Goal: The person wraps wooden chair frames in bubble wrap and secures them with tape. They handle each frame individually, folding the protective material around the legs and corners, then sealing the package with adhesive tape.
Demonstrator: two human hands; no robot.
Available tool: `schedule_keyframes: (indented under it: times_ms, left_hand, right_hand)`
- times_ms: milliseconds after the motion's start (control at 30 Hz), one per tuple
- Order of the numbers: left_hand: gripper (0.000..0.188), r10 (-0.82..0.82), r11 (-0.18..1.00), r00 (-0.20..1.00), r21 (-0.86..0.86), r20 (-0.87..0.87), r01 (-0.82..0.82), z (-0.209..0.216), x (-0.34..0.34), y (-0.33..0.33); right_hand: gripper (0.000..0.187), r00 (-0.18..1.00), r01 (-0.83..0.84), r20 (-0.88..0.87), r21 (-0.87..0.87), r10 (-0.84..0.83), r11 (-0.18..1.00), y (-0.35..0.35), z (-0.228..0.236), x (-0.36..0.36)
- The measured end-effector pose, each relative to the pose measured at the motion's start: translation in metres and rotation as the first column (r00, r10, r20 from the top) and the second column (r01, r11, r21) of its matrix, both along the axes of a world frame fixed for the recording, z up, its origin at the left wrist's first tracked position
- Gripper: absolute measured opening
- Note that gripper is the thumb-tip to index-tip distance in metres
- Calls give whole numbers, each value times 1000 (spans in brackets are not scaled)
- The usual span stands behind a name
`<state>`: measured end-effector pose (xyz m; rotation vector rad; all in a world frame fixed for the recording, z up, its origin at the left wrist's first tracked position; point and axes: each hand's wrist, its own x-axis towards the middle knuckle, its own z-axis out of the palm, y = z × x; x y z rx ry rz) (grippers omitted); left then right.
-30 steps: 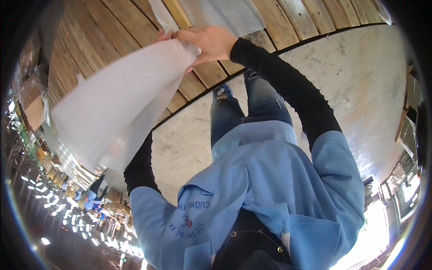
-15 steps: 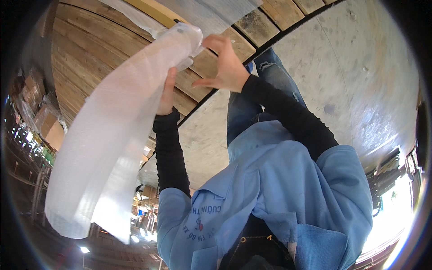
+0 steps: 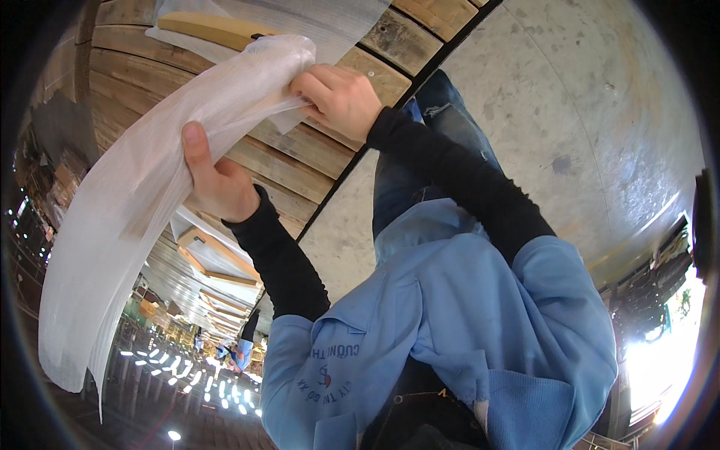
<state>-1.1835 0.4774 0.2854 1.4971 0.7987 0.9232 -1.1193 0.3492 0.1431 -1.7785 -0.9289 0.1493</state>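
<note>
A long, white, translucent foam sheet (image 3: 97, 225) stretches from the wooden slats at the top down the left side, folded over lengthwise. Whether anything is wrapped inside it I cannot tell. My left hand (image 3: 221, 184) holds its near edge about midway, thumb laid over the front and the fingers mostly hidden behind. Nearer the upper end, my right hand (image 3: 339, 97) has its fingers closed on the sheet's edge and pulls it taut. A loose flap hangs just below the right hand.
Under the sheet's upper end is a slatted wooden surface (image 3: 292, 161). A pale wooden strip (image 3: 214, 28) lies there on another foam sheet (image 3: 330, 22). Concrete floor (image 3: 562, 97) spreads to the right. Wooden frames (image 3: 214, 255) and a distant person (image 3: 241, 354) appear at lower left.
My left hand has moved left and down along the sheet, its thumb now across the front. My right hand, open before, has closed on the edge. The sheet has shifted left.
</note>
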Motion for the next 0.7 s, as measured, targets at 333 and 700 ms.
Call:
schedule_keyframes:
  times_ms: [333,700]
  left_hand:
    - [72,15,996,999,93,-51,-10,35,42,-6]
    - [69,16,999,1000,-42,2,-16,79,78,12]
  right_hand:
    - [68,849,262,-383,-295,-365,919,14,16,-11]
    - [46,310,226,-950,124,49,966,76,73,-13]
